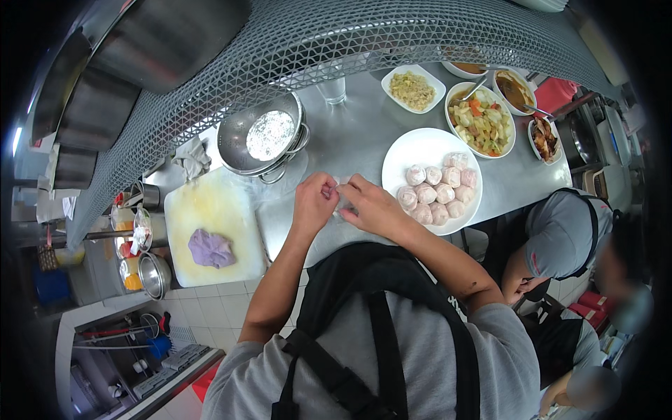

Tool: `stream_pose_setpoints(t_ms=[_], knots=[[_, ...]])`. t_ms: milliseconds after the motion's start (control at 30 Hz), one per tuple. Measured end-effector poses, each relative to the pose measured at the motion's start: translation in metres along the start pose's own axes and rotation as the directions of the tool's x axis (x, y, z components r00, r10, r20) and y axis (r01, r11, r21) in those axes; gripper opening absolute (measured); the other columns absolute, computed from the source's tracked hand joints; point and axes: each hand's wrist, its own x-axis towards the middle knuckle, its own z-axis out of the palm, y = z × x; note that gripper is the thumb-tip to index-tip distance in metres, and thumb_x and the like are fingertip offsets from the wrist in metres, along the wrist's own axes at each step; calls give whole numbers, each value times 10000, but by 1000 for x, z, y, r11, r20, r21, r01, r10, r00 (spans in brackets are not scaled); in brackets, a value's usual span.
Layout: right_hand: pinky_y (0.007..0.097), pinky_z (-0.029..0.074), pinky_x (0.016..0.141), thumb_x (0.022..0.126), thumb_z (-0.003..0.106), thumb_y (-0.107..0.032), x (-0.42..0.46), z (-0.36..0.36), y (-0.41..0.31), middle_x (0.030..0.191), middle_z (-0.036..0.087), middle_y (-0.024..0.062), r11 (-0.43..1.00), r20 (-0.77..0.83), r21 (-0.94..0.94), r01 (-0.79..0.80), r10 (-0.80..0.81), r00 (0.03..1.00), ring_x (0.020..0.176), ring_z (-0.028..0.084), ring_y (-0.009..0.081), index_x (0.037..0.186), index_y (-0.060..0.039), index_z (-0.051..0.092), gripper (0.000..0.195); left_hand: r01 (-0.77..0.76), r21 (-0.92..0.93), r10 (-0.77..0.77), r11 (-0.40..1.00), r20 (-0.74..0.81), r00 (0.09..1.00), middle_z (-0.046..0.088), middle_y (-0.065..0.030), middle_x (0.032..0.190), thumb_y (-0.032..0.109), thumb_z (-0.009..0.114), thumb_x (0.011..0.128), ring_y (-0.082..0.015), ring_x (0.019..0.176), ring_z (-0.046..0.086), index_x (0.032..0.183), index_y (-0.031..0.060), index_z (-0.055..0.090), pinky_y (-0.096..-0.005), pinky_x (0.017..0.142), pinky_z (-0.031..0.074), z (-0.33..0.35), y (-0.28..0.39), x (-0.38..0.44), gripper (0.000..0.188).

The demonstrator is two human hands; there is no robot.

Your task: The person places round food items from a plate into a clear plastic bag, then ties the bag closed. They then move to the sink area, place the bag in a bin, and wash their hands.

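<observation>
My left hand [313, 203] and my right hand [374, 205] meet over the steel table. Between their fingertips they pinch a small, thin, whitish translucent piece [341, 201]; fingers hide most of it, so I cannot tell whether it is dough or film. Just right of my right hand, a round white plate [403, 149] carries several pale pinkish, powdered balls [426, 193] grouped on its lower right side. To the left lies a white cutting board [194, 191] with yellowish stains. A lump of purple dough [211, 248] rests on it.
Beyond my left hand stands a steel colander [231, 137] holding white powder [270, 135]. A drinking glass [332, 90], a dish of chopped food [412, 90] and a bowl of vegetables [480, 122] stand farther back. Wire mesh shelving [367, 37] overhangs the table. A co-worker [556, 236] is at right.
</observation>
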Motion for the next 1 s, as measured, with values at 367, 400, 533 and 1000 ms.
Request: stream_pose_setpoints(t_ms=[367,400,533,1000], knots=[[517,525,740,915,524,-220,-9,10,-15,924,659,229,956,208,-99,-276,292,934,786,659,424,964,10,630,259,306,-178,-291,935,107,951,599,-37,693,42,674,739,-108,638,596,782,10,568,-261,580,486,5,2,3,119],[527,517,757,918,513,-219,-9,12,-10,937,663,243,946,205,-19,-323,320,925,798,655,438,957,14,635,266,330,-222,-307,917,130,943,596,-33,702,41,670,744,-110,642,598,793,13,569,-264,578,488,7,0,3,116],[533,489,821,920,499,-215,-5,0,1,937,661,284,855,396,177,-487,391,831,867,640,463,923,24,651,284,449,-529,-441,721,149,885,609,-43,707,36,656,796,-99,645,600,795,13,546,-271,555,488,17,10,-4,113],[522,496,848,906,480,-223,-28,-4,-25,899,671,269,841,339,171,-513,439,832,905,657,420,916,42,627,304,836,-495,-494,236,680,542,649,-6,787,160,674,910,-82,640,584,869,87,616,-244,628,491,5,5,-14,102]])
